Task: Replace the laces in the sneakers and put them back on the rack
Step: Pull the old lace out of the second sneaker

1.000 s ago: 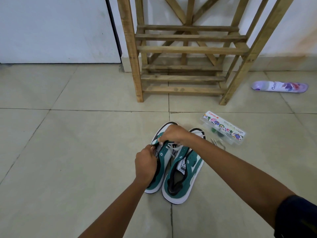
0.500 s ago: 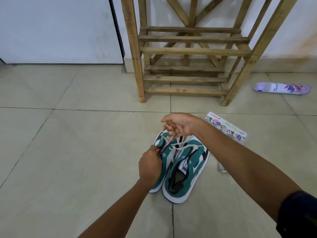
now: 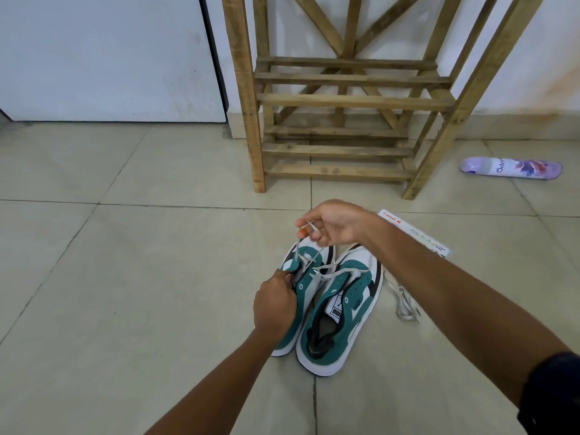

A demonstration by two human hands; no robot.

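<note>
- Your right hand (image 3: 334, 222) is raised above the toes of the pair, its fingers (image 3: 309, 229) pinching a white flat lace (image 3: 309, 257) that runs down taut to the eyelets of the left green-and-white suede sneaker (image 3: 306, 284).
- Your left hand (image 3: 274, 304) grips that sneaker's side by the eyelet row — fingers curled round the upper.
- The right green-and-white sneaker (image 3: 340, 312) sits touching its mate on the pale tiled floor (image 3: 141, 277), a lace end draped over its front.
- A loose whitish lace (image 3: 405, 301) lies on the floor just right of the pair.
- The slatted wooden shoe rack (image 3: 345, 102) stands beyond, against the wall — its visible shelves bare.
- A flat printed box (image 3: 417, 233) lies under your right forearm; a purple spray can (image 3: 510, 167) lies right of the rack.
</note>
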